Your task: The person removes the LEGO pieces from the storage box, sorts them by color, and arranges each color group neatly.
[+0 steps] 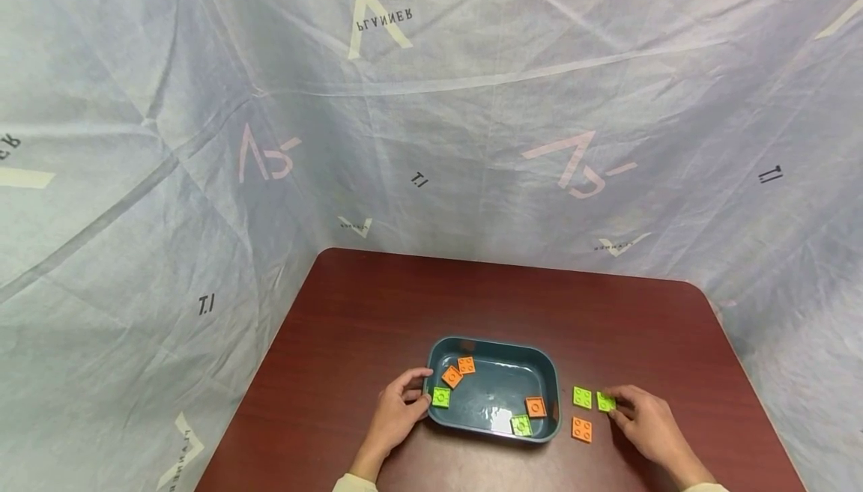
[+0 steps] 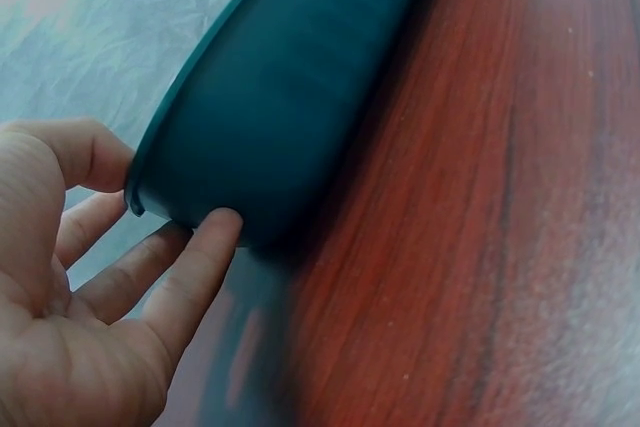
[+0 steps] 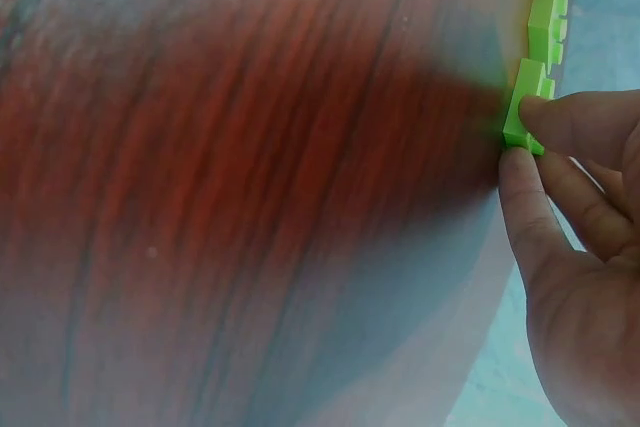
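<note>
At the left end of a dark teal tray (image 1: 495,432), my left hand (image 1: 398,411) holds its rim and outer wall with bent fingers. The left wrist view shows the fingertips (image 2: 222,222) against the tray's wall (image 2: 260,117). My right hand (image 1: 643,421) pinches a lime green toy brick (image 1: 605,401) between thumb and fingers, low over the table to the right of the tray. Beside it lie another green brick (image 1: 582,397) and an orange brick (image 1: 582,430), studs up.
Inside the tray lie orange bricks (image 1: 536,407) and green bricks (image 1: 441,397), near its two ends. The dark red wooden table (image 1: 377,297) has rounded far corners. Pale printed sheeting (image 1: 472,140) hangs behind it and at both sides.
</note>
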### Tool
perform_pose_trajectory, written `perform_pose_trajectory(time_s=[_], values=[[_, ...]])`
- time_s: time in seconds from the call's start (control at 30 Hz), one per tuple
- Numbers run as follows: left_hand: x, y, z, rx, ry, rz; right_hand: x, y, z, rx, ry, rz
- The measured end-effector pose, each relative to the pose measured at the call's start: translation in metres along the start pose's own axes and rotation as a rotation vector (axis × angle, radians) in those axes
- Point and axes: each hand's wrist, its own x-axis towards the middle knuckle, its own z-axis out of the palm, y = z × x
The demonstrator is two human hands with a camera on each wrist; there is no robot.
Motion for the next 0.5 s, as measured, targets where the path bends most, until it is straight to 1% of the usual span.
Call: perform_pose_trajectory(time_s=[0.27, 0.4, 0.5], values=[[0.0004, -0.0009, 0.0022, 0.021, 0.007, 0.022, 0.0003, 0.0001, 0.0003, 0.010, -0.007, 0.038], [0.0006, -0.0017, 0.0005, 0.009, 0.009, 0.018, -0.0001, -0.0042, -0.0008, 0.026, 0.028, 0.029], [0.0015, -0.0029, 0.0032, -0.007, 0.005, 0.018, -0.0021, -0.0070, -0.0064, 0.021, 0.065, 0.025]])
